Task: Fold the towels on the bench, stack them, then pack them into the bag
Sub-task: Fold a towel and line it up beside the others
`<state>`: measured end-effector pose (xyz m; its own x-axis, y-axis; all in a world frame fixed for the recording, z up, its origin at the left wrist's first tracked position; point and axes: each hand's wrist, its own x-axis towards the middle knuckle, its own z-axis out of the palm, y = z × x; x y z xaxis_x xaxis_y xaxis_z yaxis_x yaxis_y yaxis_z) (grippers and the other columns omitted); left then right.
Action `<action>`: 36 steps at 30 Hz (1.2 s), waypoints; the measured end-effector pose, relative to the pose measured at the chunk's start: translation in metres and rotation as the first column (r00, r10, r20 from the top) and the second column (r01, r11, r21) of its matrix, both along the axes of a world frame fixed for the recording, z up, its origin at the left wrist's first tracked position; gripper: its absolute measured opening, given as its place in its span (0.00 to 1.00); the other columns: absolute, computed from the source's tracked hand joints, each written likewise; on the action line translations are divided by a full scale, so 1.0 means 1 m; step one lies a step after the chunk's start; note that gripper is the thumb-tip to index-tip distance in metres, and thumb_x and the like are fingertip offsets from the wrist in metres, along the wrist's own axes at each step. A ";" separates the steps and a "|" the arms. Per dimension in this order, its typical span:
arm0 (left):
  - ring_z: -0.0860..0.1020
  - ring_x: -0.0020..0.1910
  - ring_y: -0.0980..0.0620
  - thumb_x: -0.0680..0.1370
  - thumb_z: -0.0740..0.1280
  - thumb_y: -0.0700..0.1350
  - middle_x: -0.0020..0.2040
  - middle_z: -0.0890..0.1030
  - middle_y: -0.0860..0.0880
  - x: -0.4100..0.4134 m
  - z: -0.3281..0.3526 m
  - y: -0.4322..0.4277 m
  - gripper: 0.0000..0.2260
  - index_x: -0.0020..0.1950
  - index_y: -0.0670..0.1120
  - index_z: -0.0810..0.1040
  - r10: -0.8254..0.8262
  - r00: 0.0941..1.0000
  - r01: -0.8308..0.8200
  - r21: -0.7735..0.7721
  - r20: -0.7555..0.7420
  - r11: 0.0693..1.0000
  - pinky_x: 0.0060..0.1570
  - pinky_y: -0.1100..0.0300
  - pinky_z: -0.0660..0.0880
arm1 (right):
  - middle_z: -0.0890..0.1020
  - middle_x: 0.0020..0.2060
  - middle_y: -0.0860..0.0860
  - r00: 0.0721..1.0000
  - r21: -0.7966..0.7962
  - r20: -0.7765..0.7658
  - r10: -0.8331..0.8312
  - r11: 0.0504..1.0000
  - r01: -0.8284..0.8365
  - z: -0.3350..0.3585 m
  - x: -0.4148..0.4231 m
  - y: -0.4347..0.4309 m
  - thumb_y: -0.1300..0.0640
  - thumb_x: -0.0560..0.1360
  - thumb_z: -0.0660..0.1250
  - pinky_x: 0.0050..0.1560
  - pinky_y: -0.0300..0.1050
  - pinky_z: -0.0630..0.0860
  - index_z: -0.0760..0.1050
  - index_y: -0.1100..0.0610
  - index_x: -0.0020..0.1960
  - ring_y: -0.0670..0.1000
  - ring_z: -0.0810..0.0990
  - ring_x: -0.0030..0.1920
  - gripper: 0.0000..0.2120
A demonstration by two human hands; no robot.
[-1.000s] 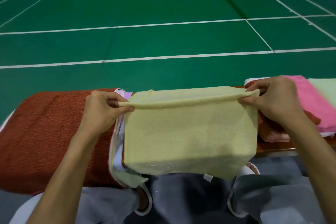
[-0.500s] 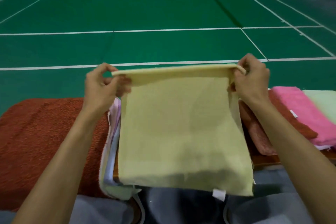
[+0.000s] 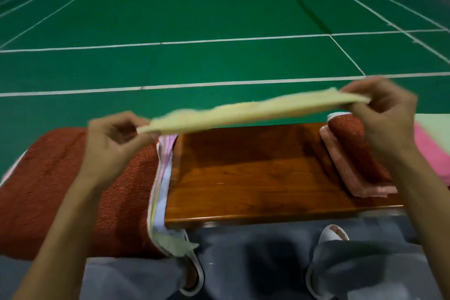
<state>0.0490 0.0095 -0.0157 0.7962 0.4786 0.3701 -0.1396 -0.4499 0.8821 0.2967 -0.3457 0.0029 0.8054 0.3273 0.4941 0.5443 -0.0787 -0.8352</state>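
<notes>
The pale yellow towel (image 3: 253, 109) is up in the air, stretched edge-on between both hands above the bare middle of the wooden bench (image 3: 255, 178) and touching nothing else. It looks like a fold in progress. To do this well, the towel should be taut with its layers level, then come straight down onto the clear wood so the far edge lands first and the rest lays flat behind it. The corners want matching before either grip lets go, since terry this soft will likely sag in the middle and skew if one end drops early.

The left hand (image 3: 112, 143) sits lower and nearer, over the edge of the rust-red towel (image 3: 73, 190) spread on the bench's left end. Its thumb and fingertips pinch the towel's left end, with the other fingers curled. The right hand (image 3: 387, 114) is raised higher and further out, above the folded rust-and-pink towel (image 3: 353, 153), so the cloth slopes up toward it. It grips the right end with curled fingers, though motion blur hides which fingers do the pinching. Both forearms reach forward from the lower corners, elbows out of view.

The folded pile on the right — with a pink towel (image 3: 435, 153) beyond it — seems the natural place for the stack. No bag shows here.
</notes>
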 end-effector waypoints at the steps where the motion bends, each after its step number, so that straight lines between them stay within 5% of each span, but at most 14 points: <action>1: 0.81 0.38 0.59 0.71 0.79 0.36 0.38 0.85 0.54 -0.006 -0.011 0.004 0.07 0.42 0.40 0.82 -0.053 0.989 0.056 0.014 -0.140 0.998 0.41 0.65 0.77 | 0.86 0.40 0.43 0.997 -0.160 -0.051 0.059 0.985 -0.066 -0.006 -0.004 -0.005 0.75 0.72 0.69 0.51 0.40 0.79 0.82 0.51 0.45 0.45 0.82 0.44 0.18; 4: 0.76 0.31 0.56 0.70 0.78 0.51 0.31 0.82 0.48 -0.012 -0.031 0.008 0.11 0.37 0.45 0.84 -0.176 0.813 0.273 0.095 -0.556 0.957 0.33 0.60 0.70 | 0.87 0.36 0.48 0.953 -0.594 -0.214 0.213 0.746 -0.300 -0.021 -0.009 -0.015 0.74 0.70 0.71 0.52 0.38 0.73 0.86 0.52 0.38 0.46 0.81 0.40 0.17; 6: 0.76 0.29 0.56 0.72 0.79 0.46 0.29 0.80 0.49 -0.009 -0.036 0.004 0.09 0.35 0.45 0.83 -0.217 0.661 0.377 0.068 -0.718 0.924 0.32 0.61 0.69 | 0.86 0.35 0.49 0.917 -0.754 -0.299 0.264 0.523 -0.397 -0.028 -0.012 -0.017 0.69 0.70 0.72 0.56 0.36 0.68 0.86 0.51 0.36 0.44 0.79 0.39 0.14; 8: 0.78 0.28 0.55 0.72 0.77 0.41 0.30 0.82 0.49 -0.004 -0.035 -0.005 0.08 0.35 0.45 0.83 -0.196 0.514 0.446 0.066 -0.835 0.893 0.32 0.62 0.72 | 0.84 0.34 0.51 0.877 -0.797 -0.397 0.271 0.371 -0.476 -0.032 -0.013 -0.018 0.63 0.70 0.74 0.47 0.35 0.71 0.86 0.50 0.36 0.39 0.76 0.37 0.10; 11: 0.83 0.31 0.50 0.72 0.72 0.37 0.37 0.86 0.43 0.004 -0.038 -0.021 0.06 0.38 0.46 0.81 -0.214 0.199 0.459 -0.102 -0.956 0.883 0.31 0.62 0.76 | 0.80 0.30 0.52 0.832 -0.793 -0.502 0.236 0.260 -0.551 -0.035 -0.014 -0.018 0.56 0.66 0.71 0.35 0.45 0.73 0.85 0.53 0.36 0.44 0.75 0.30 0.04; 13: 0.83 0.31 0.49 0.73 0.72 0.36 0.37 0.86 0.43 0.008 -0.036 -0.031 0.06 0.40 0.47 0.80 -0.211 0.005 0.442 -0.187 -0.978 0.877 0.31 0.63 0.75 | 0.80 0.28 0.49 0.798 -0.782 -0.573 0.184 0.167 -0.600 -0.035 -0.015 -0.015 0.59 0.69 0.71 0.34 0.42 0.75 0.84 0.56 0.39 0.44 0.77 0.29 0.04; 16: 0.82 0.29 0.51 0.74 0.76 0.42 0.36 0.85 0.44 0.013 -0.025 -0.038 0.05 0.43 0.46 0.80 -0.203 -0.102 0.445 -0.227 -0.974 0.866 0.31 0.65 0.75 | 0.85 0.34 0.47 0.740 -0.741 -0.668 0.083 0.016 -0.671 -0.026 -0.019 -0.015 0.63 0.73 0.73 0.37 0.39 0.79 0.85 0.56 0.48 0.46 0.83 0.33 0.05; 18: 0.82 0.30 0.52 0.75 0.78 0.51 0.35 0.86 0.47 0.017 -0.018 -0.035 0.12 0.41 0.44 0.83 -0.157 -0.028 0.477 -0.151 -0.987 0.866 0.31 0.65 0.74 | 0.88 0.43 0.48 0.726 -0.727 -0.686 0.037 0.004 -0.687 -0.020 -0.018 -0.018 0.58 0.73 0.77 0.39 0.43 0.82 0.84 0.52 0.54 0.51 0.86 0.36 0.10; 21: 0.82 0.32 0.54 0.76 0.74 0.60 0.31 0.84 0.53 0.029 -0.030 -0.035 0.18 0.37 0.47 0.83 0.104 0.490 0.381 0.320 -0.866 0.868 0.35 0.60 0.75 | 0.87 0.41 0.44 0.912 -0.875 -0.397 0.106 0.258 -0.411 -0.026 -0.012 -0.015 0.45 0.72 0.77 0.46 0.51 0.84 0.85 0.48 0.47 0.49 0.86 0.36 0.08; 24: 0.82 0.52 0.49 0.81 0.68 0.56 0.50 0.86 0.53 0.050 -0.061 -0.052 0.10 0.52 0.50 0.82 0.248 0.861 0.056 0.570 -0.443 0.820 0.53 0.53 0.76 | 0.86 0.53 0.44 0.994 -0.829 0.073 0.081 0.559 0.016 -0.056 -0.019 0.018 0.41 0.76 0.71 0.60 0.51 0.76 0.84 0.47 0.56 0.50 0.85 0.48 0.14; 26: 0.75 0.69 0.46 0.83 0.62 0.55 0.67 0.80 0.47 0.065 -0.081 -0.072 0.19 0.69 0.46 0.76 0.126 0.916 0.084 0.489 -0.381 0.868 0.68 0.54 0.69 | 0.74 0.73 0.51 0.989 -0.805 0.032 0.145 0.591 -0.061 -0.081 -0.033 0.044 0.37 0.79 0.63 0.72 0.53 0.68 0.72 0.49 0.74 0.55 0.75 0.70 0.27; 28: 0.61 0.80 0.47 0.84 0.56 0.56 0.79 0.68 0.46 0.076 -0.097 -0.094 0.26 0.79 0.45 0.67 0.033 0.901 0.192 0.466 -0.432 0.864 0.78 0.54 0.58 | 0.53 0.83 0.51 0.972 -0.855 -0.002 0.236 0.504 -0.124 -0.106 -0.045 0.061 0.32 0.79 0.50 0.81 0.56 0.54 0.55 0.47 0.82 0.54 0.53 0.82 0.36; 31: 0.44 0.83 0.52 0.87 0.50 0.56 0.85 0.52 0.49 0.082 -0.118 -0.114 0.27 0.84 0.46 0.55 0.015 0.831 0.332 0.517 -0.556 0.789 0.82 0.49 0.47 | 0.37 0.82 0.47 0.952 -0.906 0.033 0.304 0.412 -0.100 -0.129 -0.058 0.073 0.33 0.83 0.43 0.81 0.59 0.38 0.41 0.42 0.83 0.52 0.34 0.82 0.32; 36: 0.36 0.83 0.51 0.82 0.37 0.63 0.85 0.41 0.51 0.075 -0.133 -0.096 0.34 0.85 0.49 0.46 0.209 0.765 0.283 0.609 -0.610 0.741 0.81 0.50 0.38 | 0.35 0.82 0.47 0.960 -0.940 0.087 0.265 0.340 -0.008 -0.148 -0.056 0.061 0.33 0.83 0.38 0.80 0.63 0.39 0.37 0.41 0.83 0.53 0.31 0.81 0.32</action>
